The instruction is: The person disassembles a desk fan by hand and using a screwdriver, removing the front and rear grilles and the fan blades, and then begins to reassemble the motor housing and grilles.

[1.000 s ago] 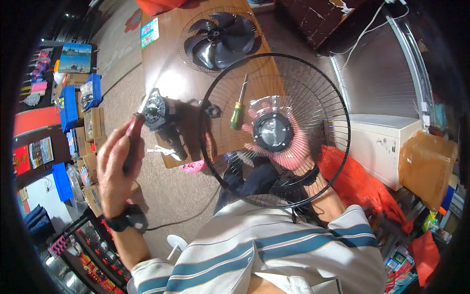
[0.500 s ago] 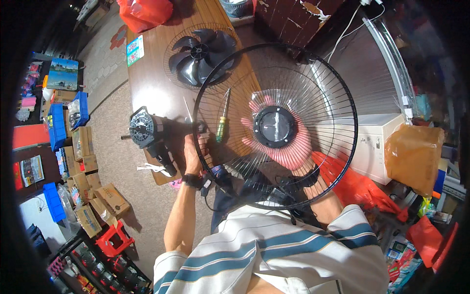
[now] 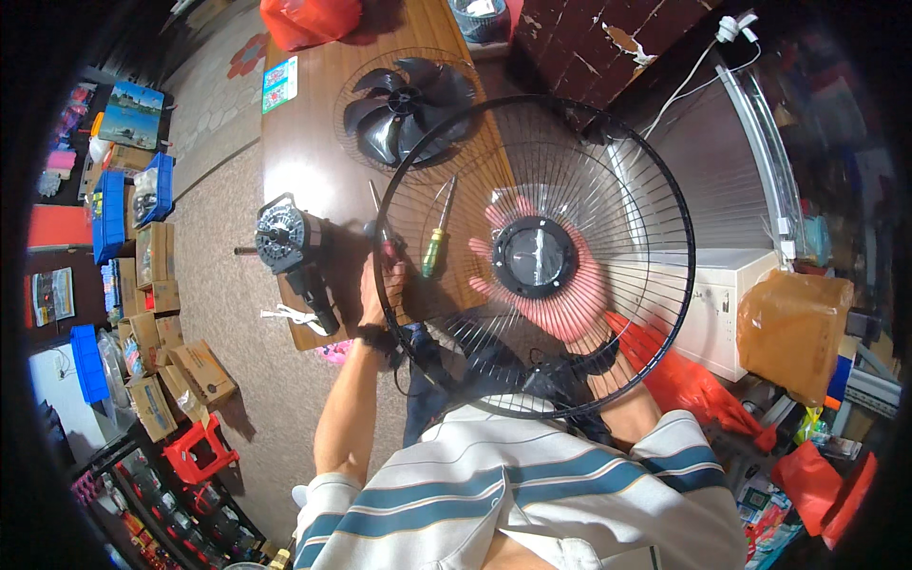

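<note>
A black wire fan guard (image 3: 622, 166) with a round dark centre cap (image 3: 534, 256) rests on my right hand (image 3: 560, 294), whose fingers are spread beneath its wires. Near the table's front, my left hand (image 3: 378, 290) is partly behind the guard's rim, fingers around the red-handled screwdriver (image 3: 388, 245). A green-handled screwdriver (image 3: 434, 252) lies on the wooden table (image 3: 323, 114). At its left stands a black fan motor (image 3: 294, 242) with a white cord (image 3: 290, 313). Black fan blades (image 3: 418, 123) sit on a second wire guard at the back.
A red bag (image 3: 309, 19) is at the far end. A brown cabinet (image 3: 598, 47) and white box (image 3: 722, 294) are to the right, red plastic (image 3: 674, 370) lower. Cardboard boxes (image 3: 199, 370), blue bins (image 3: 109, 209) and a red stool (image 3: 199, 446) are at left.
My left hand came down from above the motor with the red screwdriver to the table's front edge beside the guard. The guard stays on my right hand, shifting slightly.
</note>
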{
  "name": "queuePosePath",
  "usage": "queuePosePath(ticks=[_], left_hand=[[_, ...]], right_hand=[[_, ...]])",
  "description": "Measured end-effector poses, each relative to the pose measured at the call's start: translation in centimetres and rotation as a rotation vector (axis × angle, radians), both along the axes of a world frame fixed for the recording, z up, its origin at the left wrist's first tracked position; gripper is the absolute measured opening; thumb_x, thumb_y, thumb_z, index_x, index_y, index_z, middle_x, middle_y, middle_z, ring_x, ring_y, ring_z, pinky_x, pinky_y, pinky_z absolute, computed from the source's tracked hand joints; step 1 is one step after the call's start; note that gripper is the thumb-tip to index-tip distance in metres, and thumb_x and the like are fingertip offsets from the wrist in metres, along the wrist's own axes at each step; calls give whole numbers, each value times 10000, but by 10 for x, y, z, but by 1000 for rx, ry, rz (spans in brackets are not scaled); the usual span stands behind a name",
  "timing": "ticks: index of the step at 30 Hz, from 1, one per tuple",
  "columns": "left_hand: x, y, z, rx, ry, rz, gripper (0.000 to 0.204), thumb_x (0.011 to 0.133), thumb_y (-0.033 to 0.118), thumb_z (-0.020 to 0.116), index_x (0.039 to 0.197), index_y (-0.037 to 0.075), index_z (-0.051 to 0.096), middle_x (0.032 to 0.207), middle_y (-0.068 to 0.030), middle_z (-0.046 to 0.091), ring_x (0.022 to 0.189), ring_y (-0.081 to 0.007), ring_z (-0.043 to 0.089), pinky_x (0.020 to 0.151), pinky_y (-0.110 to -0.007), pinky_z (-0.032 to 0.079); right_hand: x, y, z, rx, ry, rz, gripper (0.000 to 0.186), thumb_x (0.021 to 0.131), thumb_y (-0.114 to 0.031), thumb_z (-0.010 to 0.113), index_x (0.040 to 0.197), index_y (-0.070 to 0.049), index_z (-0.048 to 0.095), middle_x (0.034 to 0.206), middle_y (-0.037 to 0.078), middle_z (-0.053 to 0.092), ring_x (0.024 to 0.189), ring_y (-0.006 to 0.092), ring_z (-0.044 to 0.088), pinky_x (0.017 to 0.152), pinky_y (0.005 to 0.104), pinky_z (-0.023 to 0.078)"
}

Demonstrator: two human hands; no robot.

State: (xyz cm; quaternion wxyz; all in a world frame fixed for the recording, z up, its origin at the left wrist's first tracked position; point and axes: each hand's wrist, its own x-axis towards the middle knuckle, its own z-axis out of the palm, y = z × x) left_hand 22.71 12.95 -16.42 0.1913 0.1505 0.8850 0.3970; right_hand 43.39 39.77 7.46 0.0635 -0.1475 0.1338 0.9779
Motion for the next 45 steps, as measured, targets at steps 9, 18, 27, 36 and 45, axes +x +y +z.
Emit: queuePosePath(ticks=[9,18,27,36,45], left_hand=[[84,-53,253,213,353,-117,353,1108,198,615,1391,-11,655,1361,-167,628,1178,-272,659,1011,-409,559],[130,-11,332,299,613,-515,596,806,139,903,1356,61,687,1319,-166,716,1215,-367,711,1072,-515,567],[107,-54,357,866,-271,59,277,1013,21,672,1276,-30,742,1302,-232,762,1201,-327,756,1028,-483,625],[81,-125,326,1266,-498,253,329,1060,170,697,1346,9,663,1358,-254,724,1219,-406,743,1017,-505,641],[52,-92,402,453,484,-344,445,828,-78,782,1259,28,757,1337,-207,733,1185,-375,751,978,-397,629]], right_hand=[[-15,-4,-11,142,-75,24,642,1093,-506,563,1601,-117,504,1660,187,492,1570,503,364,1257,811,215],[-38,-43,20,288,194,93,562,1127,-522,504,1500,-112,597,1521,158,638,1425,427,572,1238,763,325],[-54,-68,60,883,-85,134,618,1163,-516,437,1663,-154,433,1678,89,460,1555,254,404,1241,537,365],[-57,-81,42,1310,-145,171,607,1142,-400,548,1636,-57,465,1669,113,486,1530,247,419,1282,450,272],[-103,-109,109,1200,131,74,780,1129,-656,425,1683,-107,396,1676,150,467,1494,298,493,1243,505,391]])
